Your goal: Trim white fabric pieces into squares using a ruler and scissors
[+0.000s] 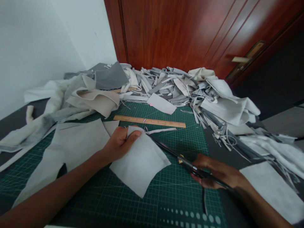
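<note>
My left hand [123,141] pinches the upper left corner of a white fabric piece [140,164], thumb on top, and holds it raised over the green cutting mat [185,196]. On the other side, my right hand [213,171] is closed round the handles of dark scissors [175,153]. Their blades point up and left, the tips at the fabric's top edge near my left thumb. A narrow white strip [163,130] extends right from beside the tips. Behind it a wooden ruler [152,121] lies across the mat. Whether the blades are fully closed is unclear.
Larger white fabric [83,139] lies left under my forearm. Heaped scraps [163,82] line the back against a reddish wooden door [171,31]. More cloth piles [228,104] stand at right, with a flat white piece [273,186] near my right forearm. A small rectangle [161,104] lies behind the ruler.
</note>
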A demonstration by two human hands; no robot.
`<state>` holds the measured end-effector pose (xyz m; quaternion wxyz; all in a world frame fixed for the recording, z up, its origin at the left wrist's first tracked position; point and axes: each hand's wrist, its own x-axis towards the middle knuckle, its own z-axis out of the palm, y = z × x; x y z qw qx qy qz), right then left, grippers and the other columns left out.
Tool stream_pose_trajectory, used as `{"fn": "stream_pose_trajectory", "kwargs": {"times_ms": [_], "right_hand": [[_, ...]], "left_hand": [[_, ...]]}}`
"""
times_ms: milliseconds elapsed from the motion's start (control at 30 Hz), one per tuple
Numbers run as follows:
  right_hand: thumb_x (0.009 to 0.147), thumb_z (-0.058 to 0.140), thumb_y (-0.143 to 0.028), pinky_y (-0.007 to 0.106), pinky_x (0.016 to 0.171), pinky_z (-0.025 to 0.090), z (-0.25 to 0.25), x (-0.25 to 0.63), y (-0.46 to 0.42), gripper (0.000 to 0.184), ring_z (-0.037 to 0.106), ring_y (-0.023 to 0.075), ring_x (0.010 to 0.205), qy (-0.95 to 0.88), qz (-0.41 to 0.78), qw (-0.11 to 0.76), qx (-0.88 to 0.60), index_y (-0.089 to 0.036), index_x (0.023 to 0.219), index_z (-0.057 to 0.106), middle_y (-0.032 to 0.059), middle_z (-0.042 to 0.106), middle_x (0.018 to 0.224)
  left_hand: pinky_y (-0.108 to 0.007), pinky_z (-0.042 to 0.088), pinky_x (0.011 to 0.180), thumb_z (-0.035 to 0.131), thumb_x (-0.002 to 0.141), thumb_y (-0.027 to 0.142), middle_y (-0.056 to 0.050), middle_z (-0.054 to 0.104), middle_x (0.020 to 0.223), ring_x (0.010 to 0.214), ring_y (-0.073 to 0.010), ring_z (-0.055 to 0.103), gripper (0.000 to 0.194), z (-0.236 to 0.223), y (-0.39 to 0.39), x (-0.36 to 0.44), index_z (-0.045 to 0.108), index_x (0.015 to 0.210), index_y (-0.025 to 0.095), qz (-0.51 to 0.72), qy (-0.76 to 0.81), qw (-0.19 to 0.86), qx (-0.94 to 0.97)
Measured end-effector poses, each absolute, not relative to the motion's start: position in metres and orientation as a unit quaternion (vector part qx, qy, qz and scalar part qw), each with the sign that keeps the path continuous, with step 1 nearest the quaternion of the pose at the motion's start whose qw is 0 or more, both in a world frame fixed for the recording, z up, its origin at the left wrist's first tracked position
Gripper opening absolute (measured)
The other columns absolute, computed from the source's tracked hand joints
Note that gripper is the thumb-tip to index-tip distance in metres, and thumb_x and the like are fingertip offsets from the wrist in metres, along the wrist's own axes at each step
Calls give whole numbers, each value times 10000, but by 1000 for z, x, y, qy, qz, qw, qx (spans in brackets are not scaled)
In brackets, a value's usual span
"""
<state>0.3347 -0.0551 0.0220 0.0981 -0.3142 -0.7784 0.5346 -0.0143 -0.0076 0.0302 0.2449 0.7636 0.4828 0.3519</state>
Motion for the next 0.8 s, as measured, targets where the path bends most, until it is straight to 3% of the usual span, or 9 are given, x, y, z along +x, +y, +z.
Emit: {"fn": "stream_pose_trajectory", "kwargs": {"times_ms": [367, 800], "right_hand": [[933, 593, -630, 232, 584, 414, 11, 333, -56, 475, 438, 119, 615, -752, 560, 109, -331, -187, 763, 616, -15, 509, 649], [923, 635, -627, 213, 586, 448, -8, 344, -60, 471, 512, 126, 689, -723, 573, 151, -355, -161, 859, 653, 24, 556, 741]], "left_hand": [[-251, 273, 418, 506, 907, 380, 52, 313, 417, 445, -133, 409, 438, 32, -6, -10, 338, 526, 243, 376, 480, 208, 765], [-252, 265, 438, 527, 893, 312, 69, 308, 446, 412, -96, 352, 440, 32, -5, -9, 322, 512, 231, 409, 460, 201, 762]]}}
